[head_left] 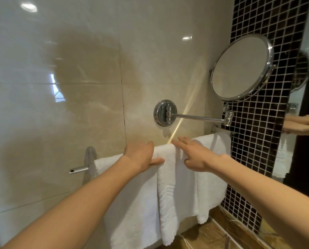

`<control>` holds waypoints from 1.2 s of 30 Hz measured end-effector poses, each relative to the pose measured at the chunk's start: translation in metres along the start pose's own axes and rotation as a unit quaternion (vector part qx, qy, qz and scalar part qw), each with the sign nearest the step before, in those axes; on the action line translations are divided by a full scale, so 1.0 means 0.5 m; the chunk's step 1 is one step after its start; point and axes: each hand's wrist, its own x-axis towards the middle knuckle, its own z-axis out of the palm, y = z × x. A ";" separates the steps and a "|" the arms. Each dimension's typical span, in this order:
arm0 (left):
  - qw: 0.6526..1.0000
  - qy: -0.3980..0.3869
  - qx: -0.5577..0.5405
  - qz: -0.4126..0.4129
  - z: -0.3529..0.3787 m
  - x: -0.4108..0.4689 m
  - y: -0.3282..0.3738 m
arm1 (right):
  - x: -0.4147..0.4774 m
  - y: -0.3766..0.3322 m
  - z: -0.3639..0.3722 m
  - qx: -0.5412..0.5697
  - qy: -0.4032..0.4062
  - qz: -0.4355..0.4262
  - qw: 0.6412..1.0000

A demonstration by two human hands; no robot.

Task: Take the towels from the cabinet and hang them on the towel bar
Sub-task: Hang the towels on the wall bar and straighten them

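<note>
On towel bar (pixel 79 169): narrow middle towel (pixel 173 186) draped btwn 2 wider ones. Left hand (pixel 141 155) flat, thumb pinning edge; right hand (pixel 195 155) fingers spread on top. Smooth outward, level hems, don't drag neighbours

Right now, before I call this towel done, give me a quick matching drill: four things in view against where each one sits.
Things:
1. left hand
2. right hand
3. round mirror
4. towel bar

Places:
A. bare end sticks out at the left, past its bracket
B. up on a swing arm, at the right
C. flat on the wide towel, thumb on the middle towel
D. fingers stretched over the top of the middle towel, from the right

Pairs: 1-C, 2-D, 3-B, 4-A
</note>
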 end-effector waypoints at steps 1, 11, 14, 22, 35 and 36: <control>1.000 -0.003 0.002 0.001 0.000 0.000 -0.002 | -0.001 0.000 -0.002 0.002 0.001 0.000 1.000; 1.000 -0.006 0.020 0.001 0.012 -0.006 -0.020 | 0.003 0.007 -0.001 0.020 -0.003 0.009 1.000; 1.000 -0.010 0.005 -0.006 0.010 -0.002 -0.015 | 0.014 0.007 0.000 0.004 -0.016 0.018 1.000; 1.000 0.000 -0.010 0.016 0.010 0.019 0.017 | 0.019 0.015 0.013 -0.011 -0.021 0.022 0.999; 0.998 0.027 -0.023 0.052 -0.007 0.054 0.055 | 0.006 0.083 0.008 0.069 0.045 0.082 0.993; 0.997 0.031 -0.030 0.061 -0.007 0.062 0.066 | 0.002 0.099 0.007 0.062 0.034 0.095 0.993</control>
